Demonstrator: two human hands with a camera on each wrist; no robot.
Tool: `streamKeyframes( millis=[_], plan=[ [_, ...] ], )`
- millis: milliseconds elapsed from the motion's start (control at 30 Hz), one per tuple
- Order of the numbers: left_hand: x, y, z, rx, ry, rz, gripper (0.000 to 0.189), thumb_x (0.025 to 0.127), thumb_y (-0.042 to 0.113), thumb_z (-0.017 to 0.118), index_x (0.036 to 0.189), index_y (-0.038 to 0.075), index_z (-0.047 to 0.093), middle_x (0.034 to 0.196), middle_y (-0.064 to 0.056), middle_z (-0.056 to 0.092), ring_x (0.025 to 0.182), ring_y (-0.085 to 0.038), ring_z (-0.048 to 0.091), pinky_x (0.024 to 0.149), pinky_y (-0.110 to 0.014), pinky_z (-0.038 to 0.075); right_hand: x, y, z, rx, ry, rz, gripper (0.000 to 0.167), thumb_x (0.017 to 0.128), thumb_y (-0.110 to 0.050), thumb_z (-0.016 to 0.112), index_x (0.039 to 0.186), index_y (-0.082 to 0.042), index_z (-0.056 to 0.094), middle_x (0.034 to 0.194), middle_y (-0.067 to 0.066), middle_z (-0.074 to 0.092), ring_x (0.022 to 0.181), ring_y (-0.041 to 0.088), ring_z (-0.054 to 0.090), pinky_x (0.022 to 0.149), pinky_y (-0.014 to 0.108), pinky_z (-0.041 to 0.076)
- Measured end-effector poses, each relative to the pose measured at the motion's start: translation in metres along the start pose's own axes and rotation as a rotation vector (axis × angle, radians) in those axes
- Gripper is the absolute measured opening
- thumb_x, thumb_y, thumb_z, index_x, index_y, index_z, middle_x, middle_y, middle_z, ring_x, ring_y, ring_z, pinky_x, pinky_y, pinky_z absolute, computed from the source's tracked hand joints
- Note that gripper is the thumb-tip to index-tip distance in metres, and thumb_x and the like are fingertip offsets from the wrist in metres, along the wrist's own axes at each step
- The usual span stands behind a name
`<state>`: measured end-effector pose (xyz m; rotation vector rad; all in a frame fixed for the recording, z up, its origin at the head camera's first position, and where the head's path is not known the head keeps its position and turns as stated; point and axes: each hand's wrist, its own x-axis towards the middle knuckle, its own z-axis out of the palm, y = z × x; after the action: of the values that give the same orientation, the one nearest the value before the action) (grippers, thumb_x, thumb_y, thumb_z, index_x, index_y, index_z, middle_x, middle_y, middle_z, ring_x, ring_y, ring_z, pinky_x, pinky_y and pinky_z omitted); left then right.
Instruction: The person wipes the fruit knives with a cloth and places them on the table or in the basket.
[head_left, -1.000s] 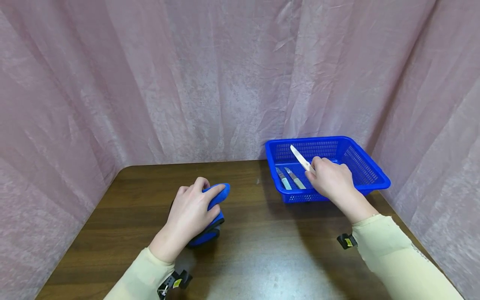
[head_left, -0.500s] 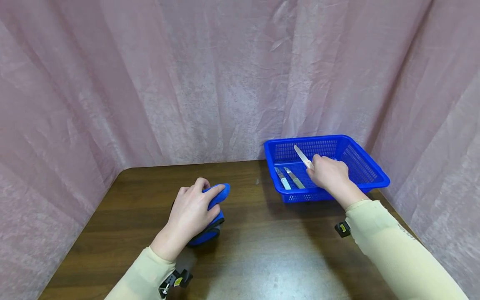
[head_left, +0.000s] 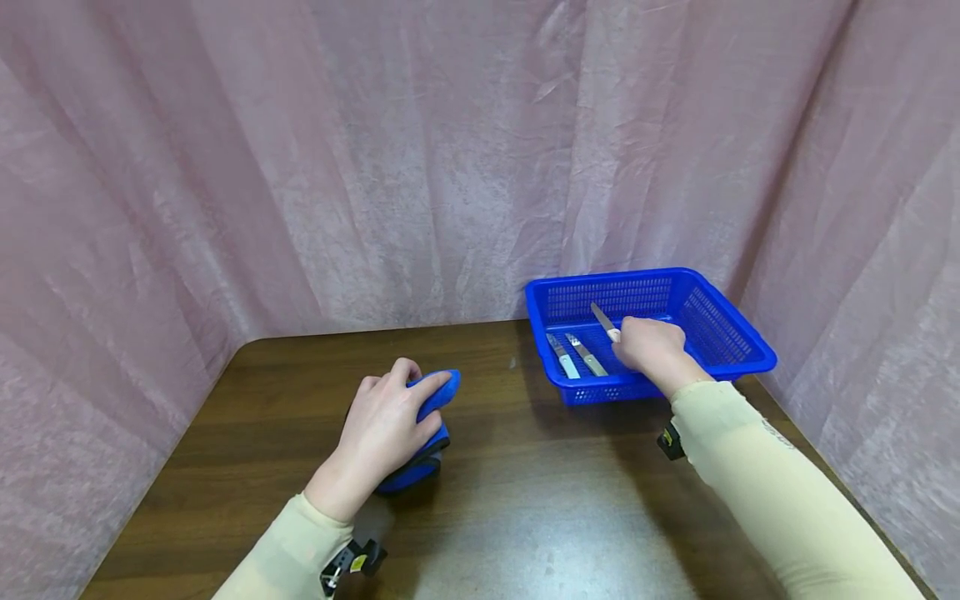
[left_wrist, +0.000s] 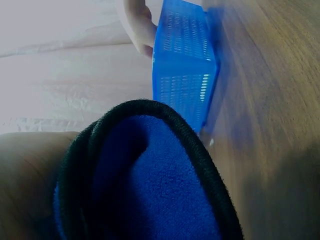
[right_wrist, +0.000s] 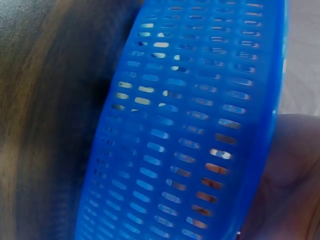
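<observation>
My right hand (head_left: 649,350) reaches over the near rim into a blue plastic basket (head_left: 720,321) and grips a knife (head_left: 604,321) by its pale handle, the blade pointing away to the back left. Two more knives lie side by side on the basket floor to its left, one with a white handle (head_left: 568,365) and one with a greyish handle (head_left: 594,363). On the table's left half my left hand (head_left: 382,425) holds a folded blue cloth (head_left: 411,473) with dark edging. In the right wrist view the basket wall (right_wrist: 165,125) hides most of the right hand.
The basket stands at the back right of a brown wooden table (head_left: 510,500). Pink curtains (head_left: 420,167) hang close behind the table and along both sides. A wrist camera sits on each sleeve.
My right hand has moved down and slightly left into the basket, lowering the knife toward the basket floor. The left hand and the cloth have stayed in place.
</observation>
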<state>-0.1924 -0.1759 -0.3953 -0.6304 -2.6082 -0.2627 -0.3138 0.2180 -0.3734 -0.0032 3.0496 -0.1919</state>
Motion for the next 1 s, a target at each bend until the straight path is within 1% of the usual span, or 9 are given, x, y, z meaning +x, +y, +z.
streamKeyframes(
  millis=[67,133,400,567,667,800,900,1000],
  plan=[
    [0.0,-0.001,0.001,0.001,-0.003,-0.004,0.049,0.091,0.021,0.08,0.14,0.022,0.078,0.118,-0.016,0.067,0.091,-0.028,0.071,0.088,-0.057,0.054,0.004,0.0,0.003,-0.005,-0.017,0.004,0.023,0.1,-0.022,0.058,0.086,-0.007,0.067,0.097,0.02,0.073,0.092,0.04,0.071,0.082,0.067,0.057],
    [-0.001,-0.002,0.002,0.002,-0.006,-0.007,0.049,0.091,0.021,0.08,0.14,0.023,0.078,0.118,-0.016,0.067,0.092,-0.028,0.071,0.088,-0.057,0.054,0.009,0.001,0.007,-0.011,-0.038,0.008,0.023,0.099,-0.021,0.056,0.084,-0.008,0.068,0.096,0.019,0.073,0.091,0.039,0.07,0.084,0.067,0.056],
    [-0.003,-0.005,0.006,0.003,-0.015,-0.001,0.049,0.09,0.019,0.082,0.138,0.022,0.079,0.116,-0.015,0.067,0.09,-0.028,0.072,0.086,-0.058,0.055,0.023,0.01,0.019,-0.03,-0.137,0.055,0.02,0.1,-0.021,0.058,0.088,-0.008,0.069,0.101,0.018,0.071,0.097,0.037,0.068,0.091,0.066,0.055],
    [-0.002,-0.007,0.009,0.005,-0.038,-0.004,0.048,0.089,0.018,0.082,0.137,0.021,0.079,0.115,-0.015,0.067,0.087,-0.027,0.072,0.085,-0.057,0.055,0.028,0.011,0.024,-0.035,-0.155,0.077,0.02,0.101,-0.022,0.06,0.093,-0.007,0.07,0.101,0.018,0.07,0.098,0.036,0.067,0.094,0.065,0.054],
    [-0.003,-0.009,0.012,0.014,-0.055,-0.002,0.048,0.09,0.018,0.081,0.138,0.021,0.079,0.114,-0.015,0.067,0.087,-0.027,0.072,0.085,-0.057,0.055,0.031,0.011,0.026,-0.031,-0.16,0.081,0.02,0.1,-0.022,0.06,0.092,-0.007,0.07,0.098,0.017,0.069,0.096,0.035,0.066,0.093,0.063,0.054],
    [-0.005,-0.012,0.018,0.032,-0.093,-0.011,0.049,0.091,0.02,0.082,0.14,0.022,0.078,0.115,-0.014,0.066,0.087,-0.027,0.072,0.085,-0.057,0.055,0.033,0.01,0.026,-0.019,-0.162,0.072,0.019,0.099,-0.021,0.06,0.091,-0.007,0.07,0.096,0.016,0.069,0.093,0.035,0.066,0.092,0.064,0.054],
    [-0.007,-0.014,0.023,0.048,-0.13,-0.022,0.049,0.092,0.023,0.082,0.141,0.023,0.077,0.115,-0.013,0.066,0.087,-0.027,0.072,0.086,-0.057,0.055,0.035,0.01,0.026,-0.012,-0.167,0.066,0.017,0.098,-0.019,0.06,0.094,-0.007,0.071,0.096,0.016,0.069,0.093,0.035,0.066,0.091,0.064,0.053],
    [-0.009,-0.016,0.027,0.058,-0.152,-0.026,0.049,0.093,0.024,0.083,0.142,0.023,0.076,0.115,-0.012,0.066,0.086,-0.026,0.072,0.085,-0.056,0.056,0.036,0.009,0.025,-0.01,-0.177,0.067,0.016,0.098,-0.019,0.061,0.096,-0.006,0.071,0.096,0.016,0.068,0.092,0.035,0.065,0.092,0.064,0.053]
  ],
)
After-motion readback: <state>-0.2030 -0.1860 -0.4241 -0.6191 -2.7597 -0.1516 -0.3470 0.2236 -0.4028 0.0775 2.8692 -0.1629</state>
